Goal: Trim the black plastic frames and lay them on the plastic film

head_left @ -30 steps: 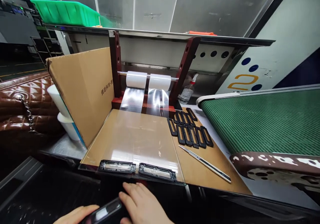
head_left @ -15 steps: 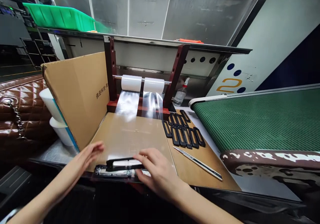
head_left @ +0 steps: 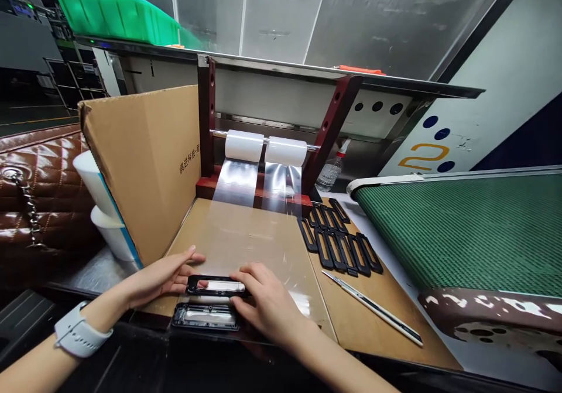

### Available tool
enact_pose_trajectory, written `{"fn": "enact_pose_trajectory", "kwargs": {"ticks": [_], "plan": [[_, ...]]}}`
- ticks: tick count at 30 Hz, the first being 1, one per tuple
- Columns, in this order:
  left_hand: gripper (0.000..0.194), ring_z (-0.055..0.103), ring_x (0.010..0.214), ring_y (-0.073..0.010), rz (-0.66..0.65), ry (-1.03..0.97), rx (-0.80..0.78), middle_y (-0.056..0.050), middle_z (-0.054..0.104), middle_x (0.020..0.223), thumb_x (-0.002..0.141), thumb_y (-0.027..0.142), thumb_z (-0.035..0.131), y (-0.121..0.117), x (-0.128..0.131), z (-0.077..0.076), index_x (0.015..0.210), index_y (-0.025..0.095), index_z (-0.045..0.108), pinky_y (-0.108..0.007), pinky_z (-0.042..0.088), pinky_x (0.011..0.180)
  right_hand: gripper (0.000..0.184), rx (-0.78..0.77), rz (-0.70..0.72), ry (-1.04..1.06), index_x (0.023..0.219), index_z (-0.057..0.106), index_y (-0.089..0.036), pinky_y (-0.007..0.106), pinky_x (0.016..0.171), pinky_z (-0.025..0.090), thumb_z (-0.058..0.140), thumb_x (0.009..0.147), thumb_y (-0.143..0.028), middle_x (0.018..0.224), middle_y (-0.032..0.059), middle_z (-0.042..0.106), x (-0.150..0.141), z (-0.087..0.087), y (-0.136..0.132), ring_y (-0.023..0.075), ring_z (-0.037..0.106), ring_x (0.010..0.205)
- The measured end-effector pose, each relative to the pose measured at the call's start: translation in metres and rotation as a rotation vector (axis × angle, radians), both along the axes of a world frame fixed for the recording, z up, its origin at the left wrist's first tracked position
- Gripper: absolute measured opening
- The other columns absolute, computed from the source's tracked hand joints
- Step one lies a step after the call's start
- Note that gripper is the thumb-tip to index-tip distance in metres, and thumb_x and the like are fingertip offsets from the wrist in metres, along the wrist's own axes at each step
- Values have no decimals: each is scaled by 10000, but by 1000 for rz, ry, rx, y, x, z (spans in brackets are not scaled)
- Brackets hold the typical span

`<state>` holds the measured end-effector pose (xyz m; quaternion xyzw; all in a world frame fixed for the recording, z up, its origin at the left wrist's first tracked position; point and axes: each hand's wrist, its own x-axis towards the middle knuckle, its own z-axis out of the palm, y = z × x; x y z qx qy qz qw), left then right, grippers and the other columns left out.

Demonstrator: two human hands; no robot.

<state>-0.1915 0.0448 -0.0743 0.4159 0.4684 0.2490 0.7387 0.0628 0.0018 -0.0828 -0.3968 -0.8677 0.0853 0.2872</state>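
Two-handed, holding a black part [head_left: 215,292] at the near edge of the glass [head_left: 250,229]: pinching its right end with the right hand [head_left: 267,298], touching its left end with the left hand [head_left: 160,274], spreading the thumb, being unable to confirm a grip there. Seeing a second part [head_left: 206,318] lying along the glass's near edge, slotted frames [head_left: 332,248] and a pointed tool [head_left: 373,309] lying right of the glass, two rolls [head_left: 244,146] hanging beyond it.

1. Left hand [head_left: 164,279]: bare, with slim fingers [head_left: 181,269].
2. Left wrist: a wide, smooth, pale grey watch strap [head_left: 81,331], with a row of small dark holes along it.
3. Right hand [head_left: 267,299]: bare, continuing into a bare, slender right forearm [head_left: 340,358].
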Motion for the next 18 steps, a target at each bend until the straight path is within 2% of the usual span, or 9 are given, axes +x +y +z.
{"fn": "enact_pose_trajectory", "kwargs": {"ticks": [9, 15, 18], "plan": [[735, 663, 1013, -253, -30, 20, 15, -144, 723, 1029, 822, 620, 519, 1, -1, 0, 1320, 82, 464, -335, 468, 904, 313, -30, 28, -39, 1125, 597, -170, 316, 826, 511, 651, 817, -150, 1022, 67, 617, -6, -1, 4, 188, 576, 915], [734, 627, 1103, -258, -45, 35, 20, -167, 698, 1116, 841, 631, 466, -5, 0, 3, 1316, 72, 457, -336, 449, 965, 299, -33, 31, -92, 1124, 606, -153, 299, 802, 512, 652, 829, -153, 1014, 70, 609, -7, -1, 4, 188, 577, 903], [739, 618, 1117, -265, -9, 86, 56, -169, 696, 1120, 838, 620, 466, -4, 2, 3, 1330, 68, 433, -351, 437, 990, 307, -37, 29, -91, 1127, 608, -150, 312, 823, 510, 663, 824, -151, 1020, 75, 611, -8, -3, 6, 195, 577, 912]]}}
